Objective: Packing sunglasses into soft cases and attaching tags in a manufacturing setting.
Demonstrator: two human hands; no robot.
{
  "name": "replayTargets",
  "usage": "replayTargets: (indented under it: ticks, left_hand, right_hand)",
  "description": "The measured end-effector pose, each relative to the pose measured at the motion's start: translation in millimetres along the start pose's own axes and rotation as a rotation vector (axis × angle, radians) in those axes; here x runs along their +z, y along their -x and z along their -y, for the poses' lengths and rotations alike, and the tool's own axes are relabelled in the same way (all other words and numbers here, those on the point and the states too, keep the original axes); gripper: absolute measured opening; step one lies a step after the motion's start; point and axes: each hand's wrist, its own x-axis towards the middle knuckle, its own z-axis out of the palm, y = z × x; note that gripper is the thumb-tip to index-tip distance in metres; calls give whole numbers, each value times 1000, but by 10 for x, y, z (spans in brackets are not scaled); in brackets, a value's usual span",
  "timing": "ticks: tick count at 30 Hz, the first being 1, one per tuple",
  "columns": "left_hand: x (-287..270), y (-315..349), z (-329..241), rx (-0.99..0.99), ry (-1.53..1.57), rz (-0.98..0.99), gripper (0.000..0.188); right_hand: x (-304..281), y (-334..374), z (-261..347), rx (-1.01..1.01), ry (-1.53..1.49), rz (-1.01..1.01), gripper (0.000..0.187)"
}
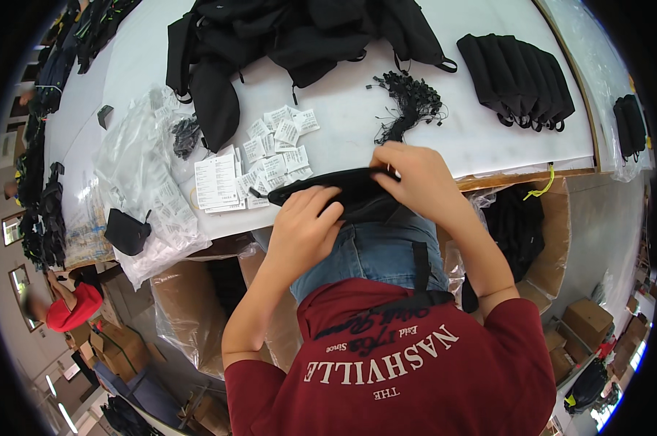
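Just over the table's near edge I hold a flat black fabric pouch, its long side running across in front of me. My left hand is closed round its left part, fingers curled over the fabric. At the other end, my right hand pinches the upper right edge. A zipper pull sticks out at the pouch's left tip. Beyond it lie loose white printed labels and a small stack of white printed cards. A bundle of black string loops rests past my right hand.
Black pouches are heaped at the far side; others lie in a neat row at far right. A clear plastic bag and small black pouch are at left. Cardboard boxes stand below the table. A person in red is far left.
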Motion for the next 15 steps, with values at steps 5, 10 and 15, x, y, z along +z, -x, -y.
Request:
replayTargets:
  ticks: [5, 10, 15]
  left_hand:
    - [134, -34, 15, -213, -19, 464, 29]
    - [207, -153, 117, -228, 9, 446, 33]
    - [197, -166, 202, -238, 90, 475, 30]
  right_hand:
    - [364, -205, -221, -8, -59, -183, 11]
    - [266, -100, -200, 137, -349, -59, 20]
    - [238, 388, -223, 304, -592, -192, 30]
